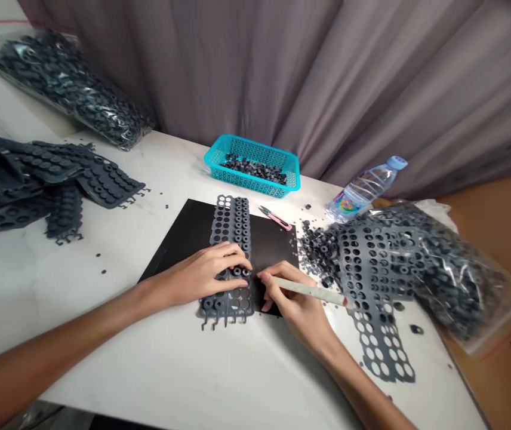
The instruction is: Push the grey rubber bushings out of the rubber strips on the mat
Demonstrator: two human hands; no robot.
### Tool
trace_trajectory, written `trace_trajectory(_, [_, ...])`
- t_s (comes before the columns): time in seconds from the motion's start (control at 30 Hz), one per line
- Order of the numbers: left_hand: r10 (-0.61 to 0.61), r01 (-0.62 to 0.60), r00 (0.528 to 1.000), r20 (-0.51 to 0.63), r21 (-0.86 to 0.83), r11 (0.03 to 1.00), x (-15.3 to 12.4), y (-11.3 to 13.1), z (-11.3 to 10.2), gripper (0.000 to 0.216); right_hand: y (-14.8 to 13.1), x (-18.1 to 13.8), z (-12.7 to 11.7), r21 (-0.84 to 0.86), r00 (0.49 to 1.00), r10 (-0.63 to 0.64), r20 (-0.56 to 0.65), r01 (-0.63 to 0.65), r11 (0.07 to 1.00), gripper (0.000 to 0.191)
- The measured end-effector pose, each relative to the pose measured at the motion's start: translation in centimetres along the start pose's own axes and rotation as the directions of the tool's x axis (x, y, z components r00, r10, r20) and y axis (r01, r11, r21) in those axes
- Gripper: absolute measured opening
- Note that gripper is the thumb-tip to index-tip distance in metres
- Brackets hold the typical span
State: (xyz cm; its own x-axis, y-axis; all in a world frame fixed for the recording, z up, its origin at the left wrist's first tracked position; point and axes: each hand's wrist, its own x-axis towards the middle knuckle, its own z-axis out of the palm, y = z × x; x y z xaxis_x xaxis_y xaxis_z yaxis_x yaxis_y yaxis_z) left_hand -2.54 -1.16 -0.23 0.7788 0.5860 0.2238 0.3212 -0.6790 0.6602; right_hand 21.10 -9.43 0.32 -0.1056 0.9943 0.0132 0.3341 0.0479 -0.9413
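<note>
1. Our left forearm [58, 352] crosses the lower left of the head view above the white table [157, 364]. Our left hand [213, 272] lies near the centre, fingers loosely spread and thumb apart, gripping nothing we can see.
2. Under it is the black perforated strip [233, 227], on the dark mat [273, 245] at frame centre, its lower tabs past the mat's near edge. If our press is too light, we judge the strip could slide or twist.
3. Our right hand [298, 304], right of centre, is closed around a white pen-like tool [311, 291]. Fingers hide its tip, so we cannot tell whether it touches the strip; a slip could catch our left fingertips.
4. Loose black pieces [318, 248] crowd the right of centre, near our right hand; a careless elbow could scatter them.
5. Pink-handled snips [276, 218] lie beyond that hand; reaching carelessly could nick us.
</note>
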Motion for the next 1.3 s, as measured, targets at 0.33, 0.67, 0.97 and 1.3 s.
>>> trace_trajectory(0.33, [0.003, -0.004, 1.000, 0.031, 0.027, 1.000, 0.0, 0.6, -0.2, 0.025, -0.7, -0.2, -0.3, -0.141, 0.993, -0.001, 0.122, 0.018, 0.990, 0.020])
trace_trajectory(0.67, [0.011, -0.022, 0.998, 0.061, 0.177, 0.984, -0.2, 0.9, 0.4, 0.032, -0.5, 0.0, 0.5, -0.249, 0.995, -0.088, -0.034, 0.077, 0.965, 0.012])
trace_trajectory(0.97, [0.031, -0.051, 0.995, 0.093, 0.222, 0.974, -0.2, 1.4, 0.1, 0.042, -0.3, 0.0, 0.5, -0.133, 1.000, 0.014, -0.001, -0.014, 0.991, 0.011])
trace_trajectory(1.3, [0.006, -0.022, 0.997, 0.079, 0.209, 0.978, -0.3, 1.1, 0.3, 0.041, 0.4, 0.1, 1.0, 0.190, 0.997, 0.045, 0.069, -0.058, 0.980, 0.009])
